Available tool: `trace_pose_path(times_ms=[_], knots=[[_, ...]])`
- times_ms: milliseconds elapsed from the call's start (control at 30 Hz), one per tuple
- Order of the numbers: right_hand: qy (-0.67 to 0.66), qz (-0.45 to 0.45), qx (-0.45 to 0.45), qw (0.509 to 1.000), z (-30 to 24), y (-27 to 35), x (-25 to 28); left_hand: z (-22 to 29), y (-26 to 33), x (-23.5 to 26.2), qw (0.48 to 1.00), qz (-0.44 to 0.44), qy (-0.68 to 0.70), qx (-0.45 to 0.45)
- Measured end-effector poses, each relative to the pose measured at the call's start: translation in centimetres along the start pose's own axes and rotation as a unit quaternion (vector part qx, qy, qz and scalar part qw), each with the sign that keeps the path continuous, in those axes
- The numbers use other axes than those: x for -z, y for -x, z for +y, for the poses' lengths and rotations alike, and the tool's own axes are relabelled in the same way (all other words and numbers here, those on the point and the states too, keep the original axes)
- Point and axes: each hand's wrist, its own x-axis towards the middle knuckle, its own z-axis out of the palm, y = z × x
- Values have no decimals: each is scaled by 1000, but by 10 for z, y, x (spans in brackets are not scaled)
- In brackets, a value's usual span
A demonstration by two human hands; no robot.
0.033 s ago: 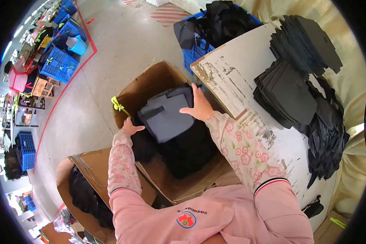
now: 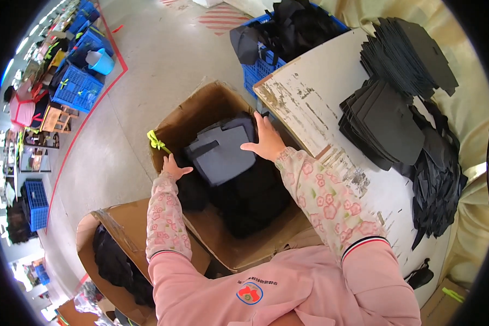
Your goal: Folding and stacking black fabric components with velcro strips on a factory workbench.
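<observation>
An open cardboard box (image 2: 280,236) stands in front of me with black fabric pieces (image 2: 250,204) inside. On top of them lie flat dark grey panels (image 2: 228,163) with notched edges, slightly fanned. My left hand (image 2: 174,167) is open, thumb out, just left of the panels by the box's left side; it holds nothing. Over the panels' right side is my right hand (image 2: 267,142), its thumb and fingers spread and nothing in its grasp. Whether its thumb touches the top panel I cannot tell.
At right, a worn white table (image 2: 304,103) bears stacks of black panels (image 2: 383,122) and a pile of black straps (image 2: 437,190). A blue crate (image 2: 255,76) of black pieces stands beyond. Another cardboard box (image 2: 87,239) is at lower left. A yellow-green ribbon (image 2: 156,141) hangs on the near box.
The grey panels look slightly smaller and lower inside the box, a little farther from my hands. Both hands stay open in almost the same place.
</observation>
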Motion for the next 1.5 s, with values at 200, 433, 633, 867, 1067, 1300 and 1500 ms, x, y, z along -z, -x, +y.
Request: trace_pose_path(times_ms=[200,433,633,867,1067,1300,1500], knots=[[-267,-190,11,945,69,83,3,25,1,-108,968,27,214,-131],[-285,-275,-166,903,119,236,95,99,104,-238,883,-274,330,-191],[-455,-7,-214,864,183,300,209,146,156,-216,855,-364,309,-203],[43,467,-322,822,372,406,280,263,174,-103,807,-464,221,-292],[154,570,-179,787,404,358,334,364,249,-13,734,-538,249,-332],[172,437,-286,835,384,338,339,460,315,-32,720,-481,266,-423],[164,499,-102,845,304,416,284,530,350,-67,710,-416,378,-424]])
